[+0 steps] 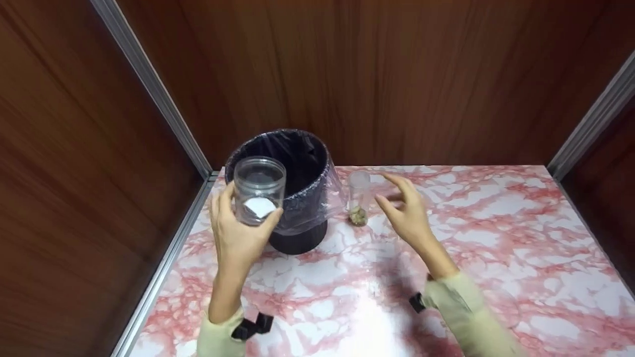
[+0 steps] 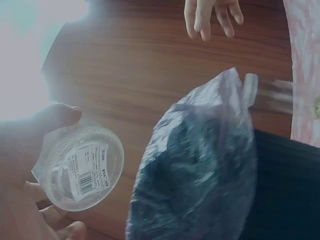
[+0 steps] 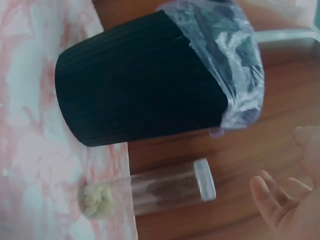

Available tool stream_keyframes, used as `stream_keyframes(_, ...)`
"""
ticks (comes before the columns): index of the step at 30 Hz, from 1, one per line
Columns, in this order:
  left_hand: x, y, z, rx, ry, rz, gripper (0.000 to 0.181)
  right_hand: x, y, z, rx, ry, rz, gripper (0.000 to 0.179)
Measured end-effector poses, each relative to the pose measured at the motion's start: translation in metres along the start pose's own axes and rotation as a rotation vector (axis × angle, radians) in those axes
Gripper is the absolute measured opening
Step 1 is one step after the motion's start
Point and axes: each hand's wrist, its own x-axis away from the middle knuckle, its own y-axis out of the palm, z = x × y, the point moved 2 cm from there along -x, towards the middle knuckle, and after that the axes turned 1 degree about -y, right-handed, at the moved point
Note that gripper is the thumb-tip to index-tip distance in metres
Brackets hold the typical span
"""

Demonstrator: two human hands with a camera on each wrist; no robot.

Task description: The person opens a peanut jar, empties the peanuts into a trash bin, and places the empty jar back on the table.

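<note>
My left hand point(image 1: 243, 240) grips a clear plastic jar point(image 1: 260, 184) by its sides and holds it up in front of the bin's opening. On the jar's base a white barcode label point(image 2: 87, 172) shows in the left wrist view. A tall clear container point(image 1: 359, 196) with a whitish lid point(image 3: 204, 180) stands upright on the table, pale lumpy pieces point(image 3: 96, 200) at its bottom. Just right of it is my right hand point(image 1: 411, 215), thumb and fingers spread apart, holding nothing and not touching the container. The jar looks empty through its wall.
A black bin point(image 1: 300, 240) stands against the back panel, left of the tall container. Its thin translucent liner point(image 3: 242, 65) is folded over the rim and hangs outside. Brown wood panels point(image 1: 377, 84) with metal edging point(image 1: 163, 106) enclose the pink-and-white marbled tabletop point(image 1: 496, 248).
</note>
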Motion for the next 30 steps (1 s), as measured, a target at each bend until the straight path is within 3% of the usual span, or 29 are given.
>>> stream_keyframes(6,0.031,0.011,-0.003,0.013,-0.046,-0.027,0.094,0.039,-0.027,-0.014,0.017,0.168,-0.015,0.041)
stream_keyframes(13,0.067,0.033,-0.010,0.021,-0.071,-0.072,0.095,0.084,-0.045,0.027,0.020,0.326,-0.041,0.038)
stream_keyframes(21,0.114,0.075,-0.023,0.068,-0.143,-0.194,0.093,0.116,-0.056,0.040,0.033,0.436,-0.072,0.029)
stream_keyframes(26,0.143,0.106,-0.045,0.072,-0.178,-0.273,0.091,0.137,-0.056,0.047,0.025,0.493,-0.089,0.025)
stream_keyframes(30,0.157,0.130,-0.066,0.042,-0.170,-0.282,0.088,0.154,-0.054,0.054,0.021,0.518,-0.073,0.021)
